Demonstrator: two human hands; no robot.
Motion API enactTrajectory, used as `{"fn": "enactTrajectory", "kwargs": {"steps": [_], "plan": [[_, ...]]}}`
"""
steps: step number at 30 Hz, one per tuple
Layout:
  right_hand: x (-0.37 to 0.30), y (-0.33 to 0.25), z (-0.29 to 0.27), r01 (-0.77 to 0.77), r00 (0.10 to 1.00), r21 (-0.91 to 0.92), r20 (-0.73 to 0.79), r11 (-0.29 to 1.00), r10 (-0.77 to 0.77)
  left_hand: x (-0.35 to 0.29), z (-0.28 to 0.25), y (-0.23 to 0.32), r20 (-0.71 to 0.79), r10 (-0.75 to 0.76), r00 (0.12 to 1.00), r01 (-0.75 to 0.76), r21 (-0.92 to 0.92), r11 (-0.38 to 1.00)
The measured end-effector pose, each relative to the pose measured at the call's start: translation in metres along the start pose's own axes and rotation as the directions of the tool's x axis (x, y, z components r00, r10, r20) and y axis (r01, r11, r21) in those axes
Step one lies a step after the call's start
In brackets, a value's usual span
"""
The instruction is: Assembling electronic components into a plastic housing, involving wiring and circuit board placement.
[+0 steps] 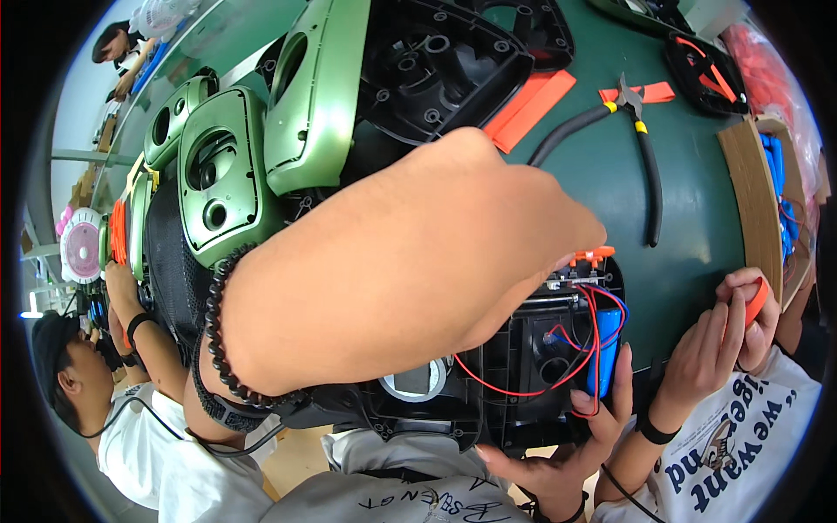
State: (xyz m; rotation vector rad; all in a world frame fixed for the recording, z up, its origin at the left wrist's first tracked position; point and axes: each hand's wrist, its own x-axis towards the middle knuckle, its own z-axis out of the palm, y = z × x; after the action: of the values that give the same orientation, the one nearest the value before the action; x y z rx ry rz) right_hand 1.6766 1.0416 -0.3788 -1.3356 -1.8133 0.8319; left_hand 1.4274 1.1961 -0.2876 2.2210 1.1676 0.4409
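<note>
My left hand (523, 200) reaches across from the left, a dark bead bracelet on its wrist. It is closed, with its fingertips hidden beside a small orange part (595, 254) on the black plastic housing (514, 410). What it holds, if anything, is hidden. My right hand (575, 462) grips the housing's near right edge, thumb low at the front, fingers up beside the blue battery cell (603, 353). One fingertip meets the red wires (596, 392). Red and blue wires loop over the housing's inside. A round silver-rimmed part (414, 383) shows partly under my left forearm.
Green shells (222, 166) and black shells (427, 87) stand at the far left and back. Black-handled pliers (629, 100) and orange strips (532, 109) lie on the green table (689, 200). A wooden box (741, 192) holds blue cells. Co-workers sit left and right; one holds an orange strip (755, 303).
</note>
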Motion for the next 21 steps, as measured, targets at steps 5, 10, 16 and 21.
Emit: {"fn": "enactTrajectory", "kwargs": {"steps": [5, 10, 16, 21], "plan": [[-0.0003, -0.0002, -0.0006, 0.009, 1.000, -0.054, -0.002, 0.999, -0.009, -0.0031, 0.0045, -0.0009, -0.071, 0.070, 0.995, -0.071, -0.014, 0.997], [-0.0004, -0.0005, 0.0002, 0.010, 1.000, -0.046, -0.010, 0.999, -0.011, -0.0036, 0.0047, -0.0023, -0.081, 0.113, 0.990, -0.110, 0.040, 0.993], [0.0018, -0.0009, -0.0019, 0.034, 0.999, -0.076, 0.030, 0.997, -0.032, -0.0017, 0.0042, -0.0008, -0.089, 0.106, 0.990, -0.103, 0.043, 0.994], [0.0007, 0.0007, -0.0018, 0.032, 0.999, -0.041, 0.038, 0.999, -0.030, -0.0025, 0.0059, -0.0029, -0.130, 0.133, 0.983, -0.127, 0.055, 0.990]]}}
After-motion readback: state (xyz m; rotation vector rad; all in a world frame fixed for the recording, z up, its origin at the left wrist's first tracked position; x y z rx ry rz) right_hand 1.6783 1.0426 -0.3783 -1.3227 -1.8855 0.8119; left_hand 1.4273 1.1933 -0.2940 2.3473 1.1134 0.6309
